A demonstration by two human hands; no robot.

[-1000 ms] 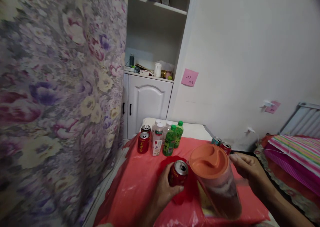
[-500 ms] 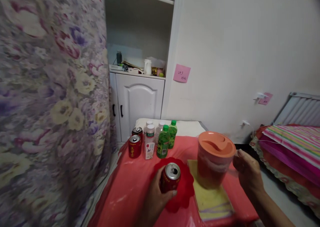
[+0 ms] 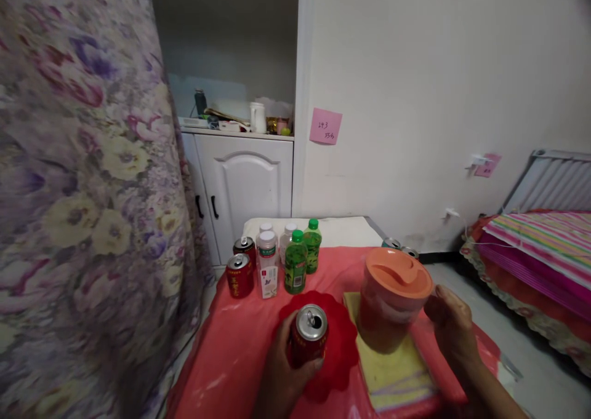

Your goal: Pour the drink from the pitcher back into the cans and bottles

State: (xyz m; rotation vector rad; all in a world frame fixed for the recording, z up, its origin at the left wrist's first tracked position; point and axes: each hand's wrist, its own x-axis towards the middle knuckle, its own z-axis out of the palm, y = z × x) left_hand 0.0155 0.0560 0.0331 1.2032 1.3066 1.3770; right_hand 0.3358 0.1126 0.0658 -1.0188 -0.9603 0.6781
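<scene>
My left hand (image 3: 282,370) is wrapped round a red drink can (image 3: 310,342) with an opened silver top. The can is upright, over a red scalloped plate (image 3: 340,370); whether it touches the plate is hidden. In my right hand (image 3: 455,330) is the handle side of a clear pitcher (image 3: 390,311) with an orange lid and reddish-brown contents. The handle itself is mostly covered by my fingers. The pitcher is upright over a folded yellow cloth (image 3: 397,382), right of the can.
Beyond the plate stand red cans (image 3: 240,277), clear white-capped bottles (image 3: 268,250), a small white carton (image 3: 268,282) and green bottles (image 3: 295,265). Two can tops (image 3: 391,243) show behind the pitcher. A floral curtain (image 3: 92,191) hangs left; a bed (image 3: 545,259) is at right.
The view has shifted slightly, so the table things sit further left, and can tops now show behind the pitcher. Both hands keep their holds on the can and the pitcher.
</scene>
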